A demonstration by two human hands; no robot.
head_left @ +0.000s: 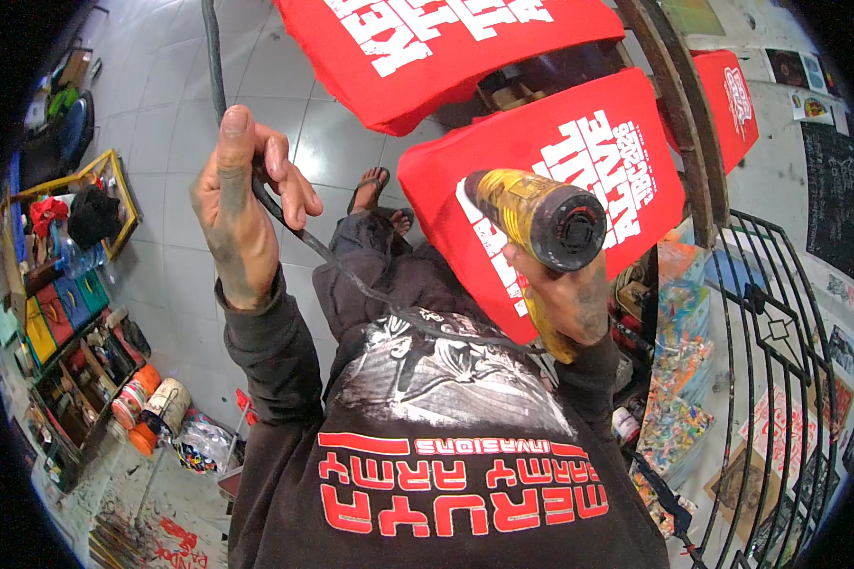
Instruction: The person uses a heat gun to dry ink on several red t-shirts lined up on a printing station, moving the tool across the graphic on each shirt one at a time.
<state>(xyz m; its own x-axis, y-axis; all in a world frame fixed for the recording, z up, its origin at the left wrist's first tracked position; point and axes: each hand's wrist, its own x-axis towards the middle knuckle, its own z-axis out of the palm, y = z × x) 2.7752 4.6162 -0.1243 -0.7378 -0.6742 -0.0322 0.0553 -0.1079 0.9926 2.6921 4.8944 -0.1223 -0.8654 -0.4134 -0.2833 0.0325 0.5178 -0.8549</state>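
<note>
My right hand (573, 299) grips the handle of a yellow and black heat gun (534, 217), whose round black rear end faces up towards the camera. The heat gun is above a red printed shirt (455, 163) with white lettering, which lies flat at my right. A black power cord (334, 259) runs from near the tool's handle across my torso to my left hand (245, 206), which has it between thumb and curled fingers; the cord continues upward beyond that hand. Dark smudges mark both hands. Another red printed shirt (427, 64) lies farther ahead.
A dark metal beam (690, 121) runs beside the shirts, with a third red shirt (733, 107) behind it. A black metal grille (776, 306) stands at the right. Paint buckets (167, 405) and a yellow-framed box (124, 206) are at the left on the tiled floor.
</note>
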